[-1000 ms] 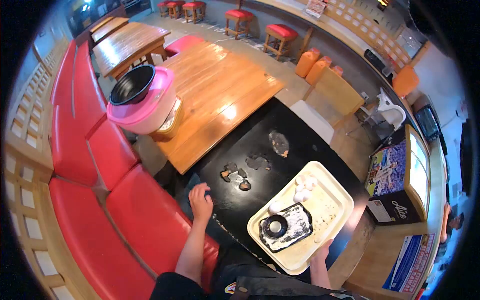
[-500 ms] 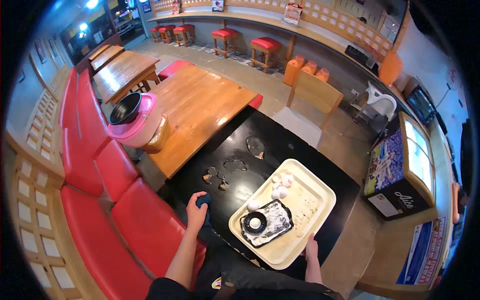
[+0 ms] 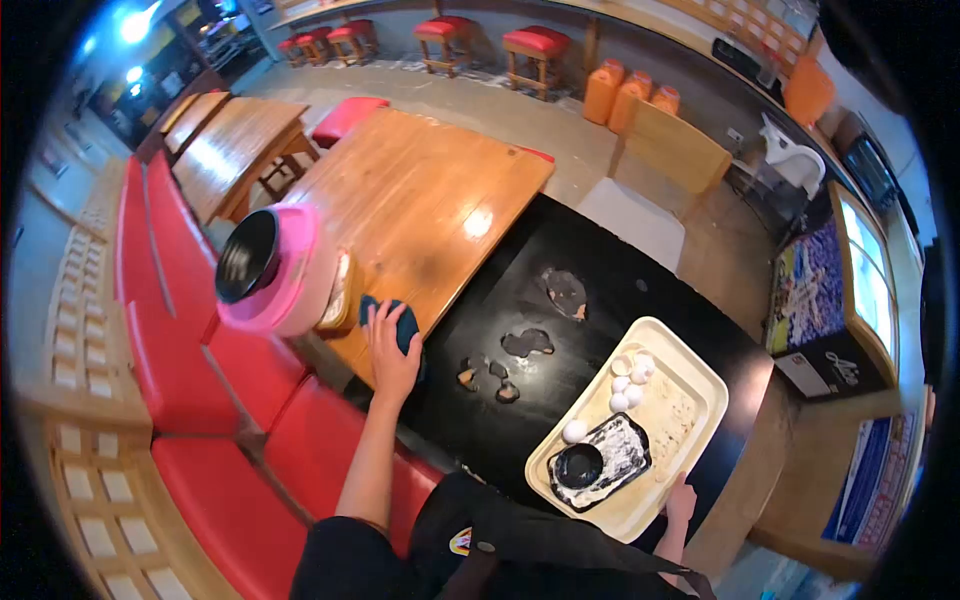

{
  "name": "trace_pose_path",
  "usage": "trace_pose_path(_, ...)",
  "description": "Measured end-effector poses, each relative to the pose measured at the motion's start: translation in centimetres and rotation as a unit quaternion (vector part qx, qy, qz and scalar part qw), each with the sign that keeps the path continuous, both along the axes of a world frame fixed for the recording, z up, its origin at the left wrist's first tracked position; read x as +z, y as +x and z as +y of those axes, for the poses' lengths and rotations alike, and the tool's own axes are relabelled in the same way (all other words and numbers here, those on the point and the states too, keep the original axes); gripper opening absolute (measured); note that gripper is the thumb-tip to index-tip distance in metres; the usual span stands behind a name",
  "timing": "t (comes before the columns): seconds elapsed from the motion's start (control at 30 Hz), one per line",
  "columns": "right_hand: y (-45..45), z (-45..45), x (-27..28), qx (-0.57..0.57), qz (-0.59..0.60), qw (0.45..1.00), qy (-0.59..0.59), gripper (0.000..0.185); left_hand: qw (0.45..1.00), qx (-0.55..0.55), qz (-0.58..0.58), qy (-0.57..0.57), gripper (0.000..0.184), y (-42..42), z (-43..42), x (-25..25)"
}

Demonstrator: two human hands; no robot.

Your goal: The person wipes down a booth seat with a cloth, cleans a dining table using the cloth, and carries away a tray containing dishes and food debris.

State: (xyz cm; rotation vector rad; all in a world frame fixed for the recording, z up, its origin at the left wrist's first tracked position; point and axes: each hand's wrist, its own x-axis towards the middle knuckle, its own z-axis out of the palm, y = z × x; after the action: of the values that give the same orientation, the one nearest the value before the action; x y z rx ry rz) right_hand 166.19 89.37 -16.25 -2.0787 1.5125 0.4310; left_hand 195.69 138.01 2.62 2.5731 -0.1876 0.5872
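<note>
My left hand (image 3: 392,355) holds a dark blue cloth (image 3: 405,322) at the near corner of the wooden table (image 3: 430,190), by the edge of the black table (image 3: 470,430). The fingers lie over the cloth. My right hand (image 3: 680,503) grips the near right rim of a cream tray (image 3: 712,400) on the black table. On the tray are several white eggshells (image 3: 622,400), some looking broken. Also on it lie a black rectangular dish (image 3: 628,452) smeared with white and a small round black bowl (image 3: 578,466). Dark crumbs dot the tray's right side.
Worn patches (image 3: 565,293) mark the black tabletop. A pink tub (image 3: 305,285) with a black bowl (image 3: 248,255) stands left of my left hand. Red bench seats (image 3: 225,490) line the left. A chair (image 3: 635,220) stands beyond, and a freezer (image 3: 830,300) at the right.
My left hand has moved forward with the cloth, from the black table's near left edge to the wooden table's corner. The view has shifted; my right hand stays at the tray's rim.
</note>
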Motion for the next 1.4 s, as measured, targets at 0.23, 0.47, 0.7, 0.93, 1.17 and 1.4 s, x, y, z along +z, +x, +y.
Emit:
trace_pose_path(0.23, -3.4, 4.0, 2.6, -0.182, -0.040, 0.979, -0.084, 0.073, 0.983, 0.027, 0.087, 0.162, 0.053, 10.3, -3.2, -4.9)
trace_pose_path(0.47, -7.2, 11.1, 6.0, -0.224, -0.003, 0.964, -0.140, 0.062, 0.977, -0.073, 0.030, 0.200, 0.047, 25.9, -8.6, -5.2)
trace_pose_path(0.7, -7.3, 17.6, 5.5, -0.227, 0.003, 0.967, -0.114, 0.045, 0.978, -0.102, -0.004, 0.182, 0.049, 30.0, -9.2, -6.4)
trace_pose_path(0.93, -7.9, 16.5, 5.6, -0.272, -0.023, 0.957, -0.102, 0.054, 0.974, -0.183, -0.050, 0.125, 0.044, 22.7, -8.2, -5.6)
trace_pose_path(1.17, -9.3, 15.0, 5.4, -0.291, 0.009, 0.952, -0.089, 0.068, 0.974, -0.217, 0.015, 0.070, 0.048, 16.1, -7.2, -6.4)
trace_pose_path(1.4, -10.3, 15.3, 4.9, -0.305, -0.102, 0.947, 0.021, 0.065, 0.961, -0.216, 0.051, -0.168, 0.044, 10.5, -8.4, -7.2)
